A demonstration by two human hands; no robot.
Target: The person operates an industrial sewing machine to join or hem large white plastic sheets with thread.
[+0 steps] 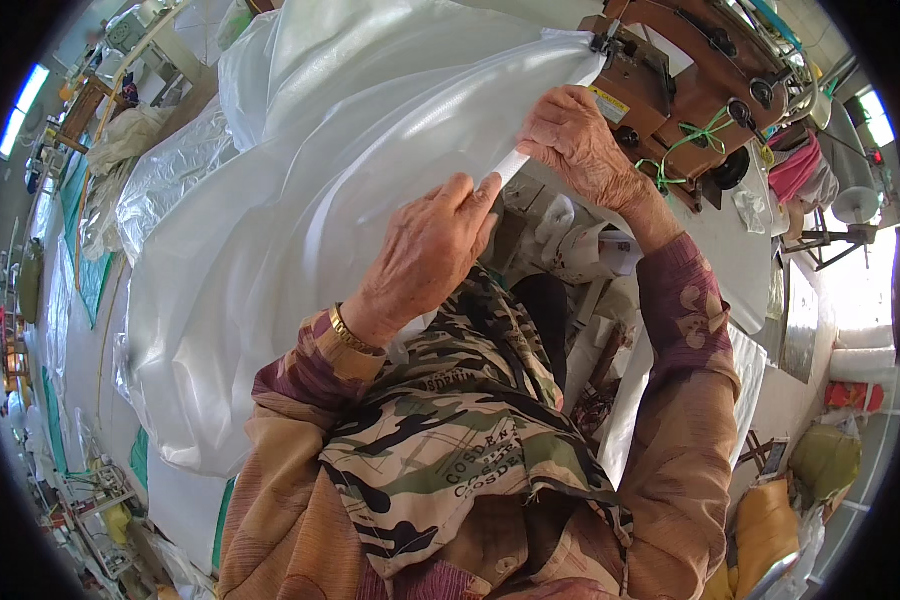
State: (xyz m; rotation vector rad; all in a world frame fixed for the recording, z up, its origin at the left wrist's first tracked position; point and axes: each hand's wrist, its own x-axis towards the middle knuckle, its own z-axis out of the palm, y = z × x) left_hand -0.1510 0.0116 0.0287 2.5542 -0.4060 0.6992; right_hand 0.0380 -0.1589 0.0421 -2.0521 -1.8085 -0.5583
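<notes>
A large sheet of white, shiny fabric (pixel 270 260) spreads in loose folds over the table to my left and runs up to a brown sewing machine (pixel 660 85) at the upper right. My left hand (pixel 425 250) pinches the fabric's near edge between thumb and fingers. Farther along the same edge, closer to the machine, my right hand (pixel 575 140) grips it with curled fingers. Between the two hands a short stretch of the edge looks folded into a narrow band. The fabric's far end reaches the machine's needle area, whose details are too small to make out.
Bright green string (pixel 705 130) hangs from the machine. Below the table edge, by my lap, lie white bags and a white container (pixel 618 252). Clear plastic sheeting (pixel 175 190) lies at the left. A thread stand (pixel 855 207) and pink cloth (pixel 795 165) are at the right.
</notes>
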